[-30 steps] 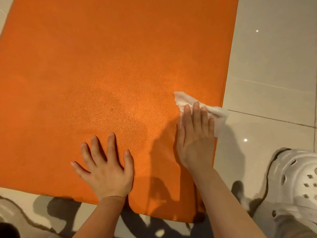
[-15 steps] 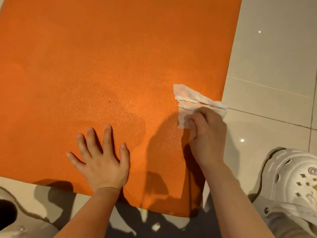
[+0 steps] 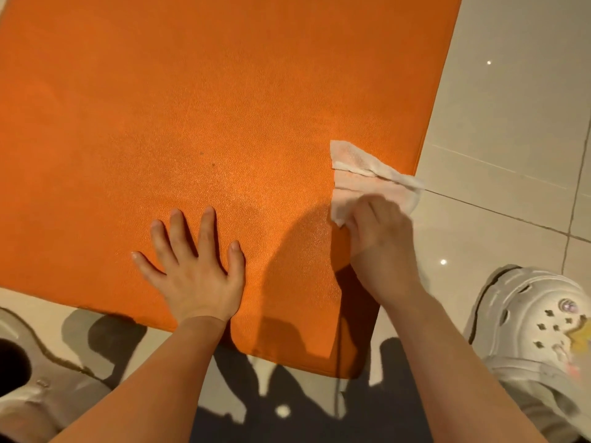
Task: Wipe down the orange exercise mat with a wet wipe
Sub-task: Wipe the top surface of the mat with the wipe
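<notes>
1. Lying flat on a pale tiled floor (image 3: 511, 91), the orange exercise mat (image 3: 208, 107) is filling most of the view, with its near rounded corner sitting between the person's two forearms.
2. The left hand (image 3: 195, 270) is resting palm down on the mat near its front edge, fingers straight and spread apart, holding nothing.
3. The right hand (image 3: 380, 241) is curling its fingers onto the wet wipe (image 3: 367, 174), gripping its near part at the mat's right edge.
4. The wipe is lying crumpled and folded in loose layers, most of it on the orange surface while its far right end is hanging just over the mat's edge above the tile seam.
5. A darker, damp-looking patch is showing on the mat between the two hands.
6. A white clog shoe (image 3: 540, 327) with small charms is standing on the floor to the right of the right forearm, well apart from the mat.
7. Another pale shoe (image 3: 35, 375) is partly showing at the lower left corner, beside the left forearm.
</notes>
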Action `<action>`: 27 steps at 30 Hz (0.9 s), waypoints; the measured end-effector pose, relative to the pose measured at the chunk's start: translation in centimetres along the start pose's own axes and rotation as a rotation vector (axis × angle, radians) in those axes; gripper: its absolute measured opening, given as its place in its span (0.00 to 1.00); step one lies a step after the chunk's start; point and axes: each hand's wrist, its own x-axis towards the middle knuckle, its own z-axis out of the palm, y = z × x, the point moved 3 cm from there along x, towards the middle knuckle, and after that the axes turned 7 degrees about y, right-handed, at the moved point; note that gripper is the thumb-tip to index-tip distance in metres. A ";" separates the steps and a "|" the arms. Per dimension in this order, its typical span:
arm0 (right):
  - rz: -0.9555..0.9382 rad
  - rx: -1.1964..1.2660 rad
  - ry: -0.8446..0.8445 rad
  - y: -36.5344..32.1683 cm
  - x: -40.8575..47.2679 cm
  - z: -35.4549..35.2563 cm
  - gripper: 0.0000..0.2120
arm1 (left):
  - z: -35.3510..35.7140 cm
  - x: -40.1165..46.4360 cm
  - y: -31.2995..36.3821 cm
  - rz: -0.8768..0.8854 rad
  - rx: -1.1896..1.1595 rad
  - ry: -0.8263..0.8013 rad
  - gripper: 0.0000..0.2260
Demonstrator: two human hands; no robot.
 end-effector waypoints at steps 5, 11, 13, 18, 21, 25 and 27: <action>0.006 -0.003 -0.339 -4.8 -8.8 -2.3 0.16 | -0.1 -0.1 -0.1 -0.027 -0.020 -0.050 0.28; 0.130 -0.146 -0.574 -8.4 -13.3 -2.1 0.23 | 0.0 -0.2 -0.1 -0.008 -0.004 -0.057 0.27; 0.185 -0.083 -0.448 -8.6 -11.5 -2.7 0.17 | 0.1 -0.1 -0.1 -0.013 -0.007 -0.048 0.26; 0.352 -0.009 -0.291 -6.4 -8.6 0.2 0.25 | 0.1 0.0 -0.1 -0.011 0.001 -0.029 0.26; 0.416 -0.052 -0.264 -5.8 -8.9 3.3 0.31 | 0.2 0.1 0.0 0.002 0.002 -0.001 0.26; 0.110 -0.105 -0.300 -5.2 -8.0 4.1 0.35 | 0.4 0.0 0.0 0.011 -0.002 0.027 0.26; -0.199 -0.012 -0.317 -4.5 -6.0 4.1 0.32 | 0.4 0.0 0.0 0.012 -0.009 0.054 0.26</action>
